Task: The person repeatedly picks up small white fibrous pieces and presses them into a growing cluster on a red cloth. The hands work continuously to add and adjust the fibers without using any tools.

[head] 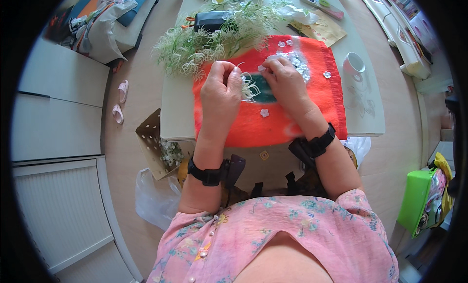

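Over the red cloth (241, 129) on the table, my left hand (223, 87) pinches a sprig of pale artificial greenery (250, 89), whose thin white-green strands hang out beside the palm. My right hand (287, 82) is a short way to the right, with a small white flower (261, 68) between thumb and fingertips. Just beyond that hand lies a pile of small white flowers (300, 65). Single white blossoms rest apart on the cloth, one nearer me (264, 112) and one at the right (327, 74).
A large bunch of artificial greenery (190, 49) fills the table's far left, around a black case (212, 20). At the right stands a white mug (354, 63). Behind the cloth lie a brown paper envelope (327, 29) and crumpled white plastic (298, 14). A plastic bag (155, 199) is on the floor.
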`<state>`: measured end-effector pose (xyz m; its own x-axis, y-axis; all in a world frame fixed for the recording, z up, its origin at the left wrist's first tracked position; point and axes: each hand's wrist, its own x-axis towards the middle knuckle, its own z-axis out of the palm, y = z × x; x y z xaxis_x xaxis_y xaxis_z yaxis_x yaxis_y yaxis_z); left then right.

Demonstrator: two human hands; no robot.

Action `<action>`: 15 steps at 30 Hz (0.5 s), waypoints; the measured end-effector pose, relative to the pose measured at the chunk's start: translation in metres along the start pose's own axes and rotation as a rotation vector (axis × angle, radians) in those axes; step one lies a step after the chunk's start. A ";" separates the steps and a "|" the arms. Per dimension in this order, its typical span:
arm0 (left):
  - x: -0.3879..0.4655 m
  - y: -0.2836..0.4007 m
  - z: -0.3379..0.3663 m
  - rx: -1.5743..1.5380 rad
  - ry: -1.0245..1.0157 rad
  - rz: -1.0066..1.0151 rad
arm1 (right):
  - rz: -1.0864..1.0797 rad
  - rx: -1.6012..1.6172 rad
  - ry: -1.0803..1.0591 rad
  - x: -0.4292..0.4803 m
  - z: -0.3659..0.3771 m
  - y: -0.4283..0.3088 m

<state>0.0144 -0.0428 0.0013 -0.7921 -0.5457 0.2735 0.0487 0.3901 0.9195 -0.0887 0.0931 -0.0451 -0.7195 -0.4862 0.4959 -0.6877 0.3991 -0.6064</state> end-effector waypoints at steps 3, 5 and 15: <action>-0.002 -0.002 0.001 0.034 0.013 0.050 | -0.007 -0.208 -0.053 0.001 0.010 0.002; -0.002 -0.002 0.002 0.037 0.014 0.055 | 0.007 -0.320 -0.086 0.004 0.014 0.004; -0.003 0.001 0.010 -0.213 -0.326 -0.074 | 0.551 0.942 -0.203 -0.002 -0.038 -0.014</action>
<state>0.0109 -0.0333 -0.0016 -0.9481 -0.2897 0.1313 0.0816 0.1774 0.9807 -0.0807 0.1180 -0.0141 -0.8157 -0.5767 -0.0459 0.1326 -0.1091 -0.9851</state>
